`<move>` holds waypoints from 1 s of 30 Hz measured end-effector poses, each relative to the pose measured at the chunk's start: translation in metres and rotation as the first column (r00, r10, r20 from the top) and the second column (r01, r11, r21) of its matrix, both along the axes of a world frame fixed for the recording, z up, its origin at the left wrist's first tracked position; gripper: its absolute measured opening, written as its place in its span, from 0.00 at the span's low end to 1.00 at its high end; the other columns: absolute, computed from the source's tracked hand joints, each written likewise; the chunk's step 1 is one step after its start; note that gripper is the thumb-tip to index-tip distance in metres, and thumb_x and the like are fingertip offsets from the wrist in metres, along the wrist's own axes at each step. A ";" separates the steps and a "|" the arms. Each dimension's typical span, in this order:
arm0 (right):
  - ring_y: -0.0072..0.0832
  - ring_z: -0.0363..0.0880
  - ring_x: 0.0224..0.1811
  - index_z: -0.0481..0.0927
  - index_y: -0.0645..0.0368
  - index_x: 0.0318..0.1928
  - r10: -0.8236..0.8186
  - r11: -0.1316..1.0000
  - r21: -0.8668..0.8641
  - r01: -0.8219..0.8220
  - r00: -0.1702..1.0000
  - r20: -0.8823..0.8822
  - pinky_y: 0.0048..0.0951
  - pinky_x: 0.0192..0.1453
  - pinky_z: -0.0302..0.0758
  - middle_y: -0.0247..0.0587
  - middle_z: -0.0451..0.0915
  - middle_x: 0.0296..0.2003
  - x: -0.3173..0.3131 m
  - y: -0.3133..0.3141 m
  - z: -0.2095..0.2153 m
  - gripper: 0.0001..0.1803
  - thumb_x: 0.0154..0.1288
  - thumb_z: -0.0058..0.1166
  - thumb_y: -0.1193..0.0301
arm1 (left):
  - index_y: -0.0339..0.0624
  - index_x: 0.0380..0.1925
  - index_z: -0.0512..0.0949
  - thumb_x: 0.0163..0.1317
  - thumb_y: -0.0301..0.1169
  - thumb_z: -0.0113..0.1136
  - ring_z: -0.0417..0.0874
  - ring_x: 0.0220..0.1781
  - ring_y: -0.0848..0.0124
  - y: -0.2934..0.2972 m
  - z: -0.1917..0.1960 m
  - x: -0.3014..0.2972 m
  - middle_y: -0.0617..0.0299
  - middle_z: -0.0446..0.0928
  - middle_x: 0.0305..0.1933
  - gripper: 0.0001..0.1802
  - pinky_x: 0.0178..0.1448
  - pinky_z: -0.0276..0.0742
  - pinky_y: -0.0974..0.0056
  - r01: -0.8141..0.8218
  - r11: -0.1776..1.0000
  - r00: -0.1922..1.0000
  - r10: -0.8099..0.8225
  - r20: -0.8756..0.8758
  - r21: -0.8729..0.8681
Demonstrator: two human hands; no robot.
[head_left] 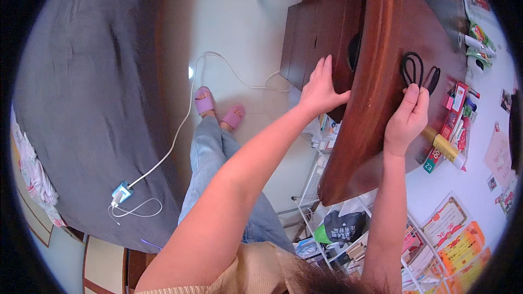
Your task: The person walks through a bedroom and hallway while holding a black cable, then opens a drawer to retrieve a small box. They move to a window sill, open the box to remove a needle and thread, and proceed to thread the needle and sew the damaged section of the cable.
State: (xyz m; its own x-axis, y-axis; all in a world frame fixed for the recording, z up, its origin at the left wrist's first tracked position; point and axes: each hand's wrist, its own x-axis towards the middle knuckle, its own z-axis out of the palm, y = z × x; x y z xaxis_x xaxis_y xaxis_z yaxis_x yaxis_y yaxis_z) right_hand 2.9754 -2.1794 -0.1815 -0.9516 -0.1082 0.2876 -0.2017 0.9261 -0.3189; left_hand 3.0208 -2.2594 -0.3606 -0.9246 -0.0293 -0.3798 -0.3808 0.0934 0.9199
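My right hand [407, 121] is closed on a looped black cable [412, 69] above the brown wooden desk top [376, 155]. The cable is folded into narrow loops that stick out beyond my fingertips. My left hand [322, 88] is at the dark brown drawer unit [305, 32] below the desk edge, fingers stretched out and thumb spread toward that edge. Nothing shows in its grasp. Beside its fingertips, a round black thing [354, 53] shows in a dark gap between the drawer front and the desk edge; its kind is unclear.
Boxes and a yellow tube [444, 146] lie along the wall side of the desk. A white wire rack [309, 215] with bags and papers stands near me. To the left is a grey-covered bed [92, 103] with a power strip [122, 192]; its white cord [180, 136] crosses the floor.
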 end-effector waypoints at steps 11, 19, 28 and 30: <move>0.28 0.68 0.26 0.71 0.63 0.32 0.055 0.998 -0.036 -0.055 0.999 -0.001 0.28 0.33 0.68 0.41 0.73 0.24 -0.001 -0.003 0.001 0.17 0.76 0.42 0.63 | 0.35 0.71 0.46 0.44 0.44 0.67 0.67 0.66 0.45 -0.041 0.018 -0.013 0.35 0.55 0.70 0.57 0.65 0.70 0.49 0.068 0.981 0.997 -0.071 -0.013 -0.184; 0.41 0.67 0.24 0.70 0.62 0.31 0.063 0.997 0.055 -0.059 0.996 -0.061 0.36 0.30 0.65 0.48 0.68 0.23 -0.002 -0.003 0.002 0.16 0.74 0.43 0.64 | 0.26 0.68 0.52 0.44 0.36 0.64 0.72 0.64 0.54 -0.148 0.017 0.020 0.41 0.68 0.64 0.52 0.67 0.68 0.60 0.051 0.995 0.998 -0.054 -0.040 -0.085; 0.44 0.71 0.26 0.71 0.60 0.32 0.073 0.997 0.012 -0.073 0.996 -0.056 0.37 0.31 0.68 0.47 0.71 0.25 -0.002 0.003 0.001 0.15 0.75 0.43 0.63 | 0.26 0.66 0.59 0.42 0.31 0.61 0.83 0.50 0.57 -0.186 0.035 0.029 0.42 0.79 0.49 0.47 0.57 0.75 0.64 -0.001 0.981 1.000 0.000 -0.004 -0.193; 0.44 0.72 0.26 0.71 0.60 0.32 0.070 0.998 0.011 -0.070 0.996 -0.050 0.37 0.31 0.68 0.47 0.71 0.25 -0.002 0.001 0.001 0.15 0.75 0.43 0.63 | 0.26 0.65 0.61 0.42 0.30 0.60 0.85 0.45 0.58 -0.198 0.035 0.035 0.42 0.80 0.49 0.45 0.54 0.76 0.62 -0.042 0.964 0.999 0.037 -0.024 -0.263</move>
State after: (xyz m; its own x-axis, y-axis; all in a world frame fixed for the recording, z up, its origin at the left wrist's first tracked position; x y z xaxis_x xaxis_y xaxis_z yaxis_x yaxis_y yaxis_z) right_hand 2.9733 -2.1783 -0.1801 -0.9261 -0.1766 0.3335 -0.2814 0.9120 -0.2985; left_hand 3.0557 -2.4570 -0.3260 -0.9276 -0.1628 -0.3362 -0.3718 0.3181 0.8721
